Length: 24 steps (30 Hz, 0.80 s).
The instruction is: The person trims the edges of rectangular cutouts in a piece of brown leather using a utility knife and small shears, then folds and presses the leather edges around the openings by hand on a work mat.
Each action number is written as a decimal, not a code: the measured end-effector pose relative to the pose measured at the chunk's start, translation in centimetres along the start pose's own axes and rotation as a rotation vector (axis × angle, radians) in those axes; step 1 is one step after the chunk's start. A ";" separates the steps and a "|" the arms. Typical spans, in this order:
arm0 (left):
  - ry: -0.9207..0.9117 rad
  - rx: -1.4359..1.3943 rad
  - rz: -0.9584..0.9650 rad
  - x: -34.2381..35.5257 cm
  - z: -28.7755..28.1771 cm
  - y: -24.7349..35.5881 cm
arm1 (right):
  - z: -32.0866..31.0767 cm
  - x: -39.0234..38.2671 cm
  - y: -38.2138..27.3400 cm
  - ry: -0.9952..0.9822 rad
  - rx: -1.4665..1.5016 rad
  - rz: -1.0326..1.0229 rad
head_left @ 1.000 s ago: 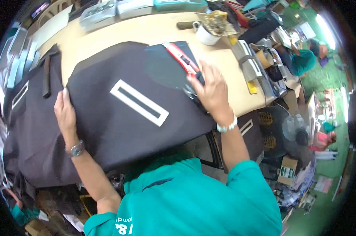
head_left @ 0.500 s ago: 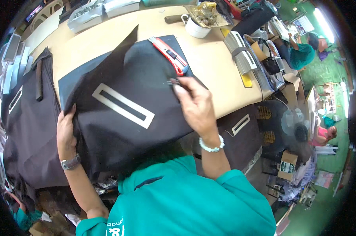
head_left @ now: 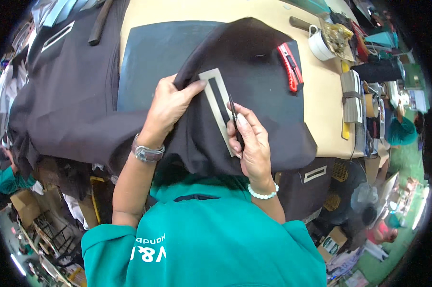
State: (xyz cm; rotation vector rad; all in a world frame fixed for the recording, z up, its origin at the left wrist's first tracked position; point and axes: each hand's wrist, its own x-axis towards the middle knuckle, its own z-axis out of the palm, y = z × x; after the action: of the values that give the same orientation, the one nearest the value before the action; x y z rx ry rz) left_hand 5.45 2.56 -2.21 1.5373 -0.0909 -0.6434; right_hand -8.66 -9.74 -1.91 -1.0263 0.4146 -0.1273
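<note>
Frame [head_left: 217,109] lies on cloth [head_left: 199,136], between left fingers [head_left: 193,89] and right fingers [head_left: 250,119]; cutter [head_left: 291,69] lies beyond and right of right fingers; mug [head_left: 321,46] stands farther right.

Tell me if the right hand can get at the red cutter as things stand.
Probably yes: the red cutter lies in plain view beyond the right hand, and nothing seems to stand between them. Its grip holds a slim black tool, though, so that would likely need putting down first.
</note>
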 end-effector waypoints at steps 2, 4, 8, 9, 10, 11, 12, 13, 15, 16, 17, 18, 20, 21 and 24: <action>0.005 -0.153 -0.008 0.1 0.7 -0.3 | 0.1 -0.1 -0.2 0.023 0.016 0.022; -0.014 -0.332 -0.007 0.2 1.2 -0.6 | 0.1 0.0 -0.5 0.038 0.063 0.049; -0.015 -0.374 -0.009 -0.7 1.8 -0.1 | 0.2 0.0 -1.4 0.099 0.040 0.055; -0.014 -0.369 0.010 -1.0 2.0 -0.1 | 0.0 -0.1 -1.6 0.106 -0.003 0.041; -0.014 -0.365 0.028 -1.2 2.2 -0.1 | -0.2 -0.1 -1.8 0.115 -0.046 0.028; -0.042 -0.379 0.035 -1.5 2.3 -0.1 | -0.4 -0.1 -1.9 0.121 -0.088 0.014; -0.070 -0.393 0.041 -1.7 2.4 -0.1 | -0.4 -0.1 -2.0 0.136 -0.082 0.021; -0.099 -0.408 0.047 -1.8 2.6 -0.2 | -0.5 0.0 -2.2 0.133 -0.070 0.036; -0.115 -0.383 0.075 -1.9 2.7 -0.4 | -0.6 0.0 -2.5 0.131 -0.047 0.065; -0.120 -0.361 0.083 -1.8 2.6 -0.7 | -0.7 0.1 -2.7 0.122 -0.041 0.071; -0.128 -0.338 0.090 -1.8 2.6 -0.9 | -0.6 0.1 -2.8 0.130 -0.041 0.078; -0.135 -0.347 0.080 -1.9 2.7 -0.9 | -0.4 0.2 -3.0 0.137 -0.040 0.087; -0.146 -0.362 0.063 -2.2 2.8 -0.7 | -0.5 0.2 -3.3 0.122 -0.034 0.101; -0.160 -0.369 0.048 -2.3 2.7 -0.6 | -0.6 0.1 -3.4 0.110 -0.039 0.099; -0.196 -0.377 0.028 -2.4 2.4 -0.3 | -0.8 0.0 -3.4 0.089 -0.041 0.094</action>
State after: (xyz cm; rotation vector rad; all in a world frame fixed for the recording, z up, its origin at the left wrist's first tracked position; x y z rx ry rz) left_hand 2.26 1.47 -1.50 1.1074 -0.1312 -0.7420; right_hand -8.65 -12.12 0.67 -1.0421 0.5475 -0.0804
